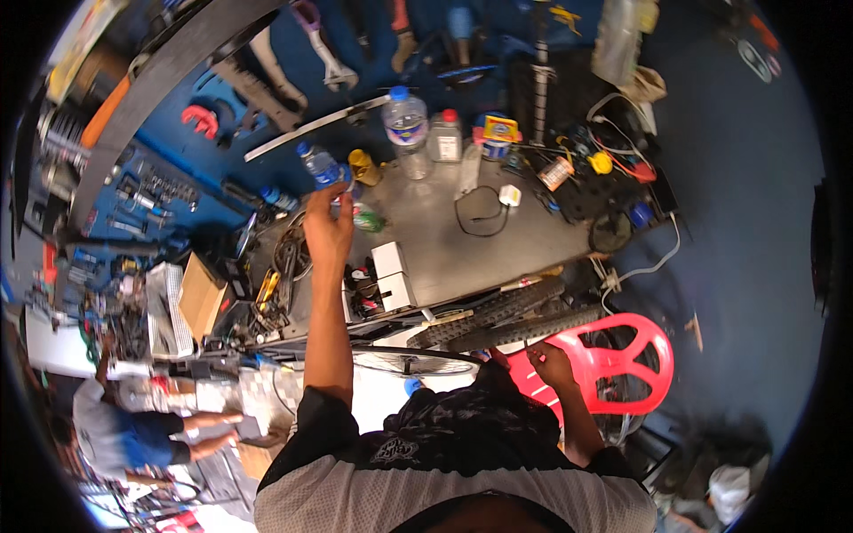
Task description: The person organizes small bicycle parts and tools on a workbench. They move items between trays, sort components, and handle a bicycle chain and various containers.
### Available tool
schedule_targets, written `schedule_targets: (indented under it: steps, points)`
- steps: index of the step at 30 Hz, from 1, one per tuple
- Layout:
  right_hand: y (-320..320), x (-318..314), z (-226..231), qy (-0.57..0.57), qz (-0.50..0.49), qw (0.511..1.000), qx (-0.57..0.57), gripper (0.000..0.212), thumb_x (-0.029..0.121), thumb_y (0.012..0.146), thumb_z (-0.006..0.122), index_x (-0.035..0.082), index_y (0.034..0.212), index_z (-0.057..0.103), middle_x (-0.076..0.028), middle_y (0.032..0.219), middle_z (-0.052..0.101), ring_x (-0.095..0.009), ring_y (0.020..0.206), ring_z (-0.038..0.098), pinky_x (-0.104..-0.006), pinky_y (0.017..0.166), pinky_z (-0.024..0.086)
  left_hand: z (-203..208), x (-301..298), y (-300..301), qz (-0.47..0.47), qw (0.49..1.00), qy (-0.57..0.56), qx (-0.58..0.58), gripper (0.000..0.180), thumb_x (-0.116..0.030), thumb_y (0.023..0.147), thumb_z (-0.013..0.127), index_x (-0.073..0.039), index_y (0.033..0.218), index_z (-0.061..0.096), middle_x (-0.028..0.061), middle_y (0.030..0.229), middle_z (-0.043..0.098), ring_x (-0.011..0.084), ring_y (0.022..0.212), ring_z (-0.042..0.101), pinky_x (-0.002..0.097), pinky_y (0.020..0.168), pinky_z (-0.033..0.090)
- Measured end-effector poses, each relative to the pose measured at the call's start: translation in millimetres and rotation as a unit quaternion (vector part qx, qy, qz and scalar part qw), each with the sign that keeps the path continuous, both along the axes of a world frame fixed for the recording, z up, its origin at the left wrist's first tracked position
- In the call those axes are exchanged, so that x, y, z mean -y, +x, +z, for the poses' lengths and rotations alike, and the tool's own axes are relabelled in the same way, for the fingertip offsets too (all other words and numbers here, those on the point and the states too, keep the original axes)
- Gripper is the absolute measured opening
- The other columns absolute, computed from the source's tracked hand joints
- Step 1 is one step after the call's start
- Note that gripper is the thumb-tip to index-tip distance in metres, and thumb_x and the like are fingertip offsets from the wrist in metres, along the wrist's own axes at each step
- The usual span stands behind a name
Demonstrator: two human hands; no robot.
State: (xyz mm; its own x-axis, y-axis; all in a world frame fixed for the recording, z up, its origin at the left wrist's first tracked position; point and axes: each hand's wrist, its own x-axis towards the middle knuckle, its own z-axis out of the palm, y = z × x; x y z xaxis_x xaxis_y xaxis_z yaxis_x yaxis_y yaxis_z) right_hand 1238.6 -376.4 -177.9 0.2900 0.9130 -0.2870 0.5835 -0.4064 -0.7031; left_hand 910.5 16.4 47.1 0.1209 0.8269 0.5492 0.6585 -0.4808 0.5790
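My left hand is stretched out over the left part of the workbench, its fingers apart. The fingertips overlap the lower end of a small clear bottle with a blue cap and label; whether they touch it I cannot tell. Beside that bottle stand a yellow-brown cylinder and a green-tinted bottle lying down. Low on the right, my right hand is closed in front of a red plastic chair. A thin dark tip shows above its fingers; what it belongs to is hidden.
On the workbench stand a large clear bottle, a grey bottle with red cap and white boxes. Bicycle tyres and a wheel are in front. Tools hang on the blue wall. Another person is at far left.
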Motion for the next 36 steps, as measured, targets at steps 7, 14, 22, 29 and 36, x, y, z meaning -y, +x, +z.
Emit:
schedule_targets:
  steps: [7, 14, 22, 29, 36]
  points:
    - [37.3, -40.9, 5.5, -0.07, 0.084, 0.994, 0.025, 0.04, 0.045, 0.094, 0.076, 0.006, 0.089, 0.069, -0.014, 0.075, 0.071, -0.03, 0.07, 0.07, -0.0426, 0.066, 0.054, -54.0, -57.1, 28.3, 0.033, 0.98, -0.156, -0.116, 0.048, -0.021, 0.092, 0.075, 0.001, 0.134, 0.065, 0.0241, 0.112, 0.076, 0.0357, 0.098, 0.077, 0.045, 0.086, 0.06]
    - [47.8, -29.9, -19.3, -0.043, 0.128, 0.989, 0.06, 0.028, 0.04, 0.092, 0.079, 0.014, 0.096, 0.071, -0.011, 0.073, 0.071, -0.028, 0.067, 0.071, -0.0403, 0.062, 0.054, -122.5, -128.9, 79.9, 0.196, 0.924, -0.328, -0.025, 0.068, -0.025, 0.093, 0.067, 0.004, 0.148, 0.038, 0.0336, 0.109, 0.073, 0.0433, 0.111, 0.073, 0.0506, 0.094, 0.058]
    - [83.7, -15.8, -21.8, -0.132, 0.157, 0.976, 0.067, 0.035, 0.047, 0.093, 0.076, 0.014, 0.105, 0.074, -0.01, 0.075, 0.073, -0.029, 0.073, 0.074, -0.0453, 0.068, 0.057, -168.3, -115.0, 92.5, 0.184, 0.935, -0.258, 0.16, 0.05, -0.016, 0.091, 0.07, 0.0, 0.134, 0.051, 0.0245, 0.115, 0.074, 0.0398, 0.107, 0.074, 0.0474, 0.095, 0.056]
    - [85.8, -70.7, -10.1, -0.104, 0.133, 0.984, 0.055, 0.037, 0.044, 0.093, 0.075, 0.009, 0.104, 0.075, -0.016, 0.087, 0.076, -0.034, 0.082, 0.075, -0.0454, 0.074, 0.059, -178.5, -100.9, 95.1, 0.192, 0.94, -0.199, 0.198, 0.03, -0.015, 0.094, 0.072, 0.0, 0.117, 0.059, 0.0212, 0.097, 0.076, 0.0364, 0.094, 0.076, 0.045, 0.085, 0.059]
    - [84.8, -72.5, -25.7, -0.093, 0.144, 0.984, 0.054, 0.034, 0.041, 0.094, 0.075, 0.008, 0.103, 0.075, -0.016, 0.092, 0.076, -0.032, 0.084, 0.075, -0.0438, 0.075, 0.059, -161.0, -104.5, 102.2, 0.153, 0.944, -0.18, 0.23, 0.027, -0.015, 0.096, 0.071, 0.0, 0.116, 0.06, 0.0239, 0.097, 0.076, 0.0384, 0.09, 0.077, 0.0453, 0.082, 0.059]
